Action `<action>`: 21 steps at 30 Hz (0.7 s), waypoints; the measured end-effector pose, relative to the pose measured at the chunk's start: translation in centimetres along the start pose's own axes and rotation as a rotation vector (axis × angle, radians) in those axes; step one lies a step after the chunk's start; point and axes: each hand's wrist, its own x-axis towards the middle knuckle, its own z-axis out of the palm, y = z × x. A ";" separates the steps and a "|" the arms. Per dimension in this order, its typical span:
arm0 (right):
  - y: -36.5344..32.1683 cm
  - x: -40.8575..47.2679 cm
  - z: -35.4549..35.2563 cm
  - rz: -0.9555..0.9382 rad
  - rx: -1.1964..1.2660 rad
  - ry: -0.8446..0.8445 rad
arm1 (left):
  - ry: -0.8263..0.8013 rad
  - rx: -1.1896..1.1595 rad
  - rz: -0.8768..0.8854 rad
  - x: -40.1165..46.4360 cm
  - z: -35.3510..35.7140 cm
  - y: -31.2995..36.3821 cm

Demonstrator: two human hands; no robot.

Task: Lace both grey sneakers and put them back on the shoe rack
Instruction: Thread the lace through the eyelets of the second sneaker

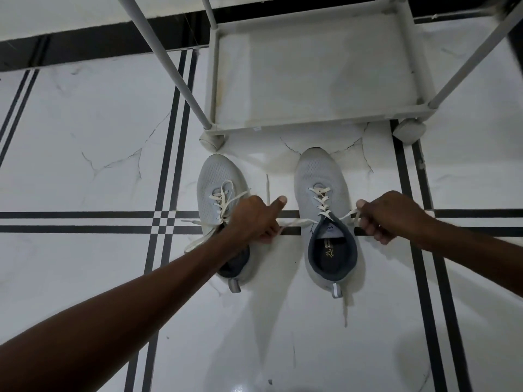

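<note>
While I pull outward on both ends, here is how things stand.

My left hand [256, 219]: closed around one end of the right sneaker's lace [321, 200], thumb stuck out toward the rack; my forearm crosses over the heel half of the left sneaker.

My right hand [386, 215]: curled shut, pinching the other end of the same lace between thumb and fingers, just off the outer side of that shoe.

Right sneaker [325, 216]: sits on the floor between my two hands, toe pointing away from me, its dark collar open and the insole showing. The cream lace is crossed through the eyelets up to the top pair and stretched taut to either side.

Left sneaker [219, 199]: beside and partly under my left hand and wrist, toe also pointing away. Its lace [223, 203] is threaded but loose, with both ends trailing out on the side away from the other shoe, past my forearm.

Shoe rack [311, 120]: just beyond both hands and both toes, pale grey frame on small round feet; the bottom shelf I can see holds no shoes.

Floor [85, 165]: white marbled tile with dark stripe lines, one pair running crosswise right under my hands.

Loose lace end: one thin strand lies on the tile just beyond my left thumb, between the two shoes.
</note>
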 end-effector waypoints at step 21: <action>-6.7 -1.5 -2.3 -0.441 0.303 0.048 | -0.119 -0.858 0.144 -0.5 0.3 6.7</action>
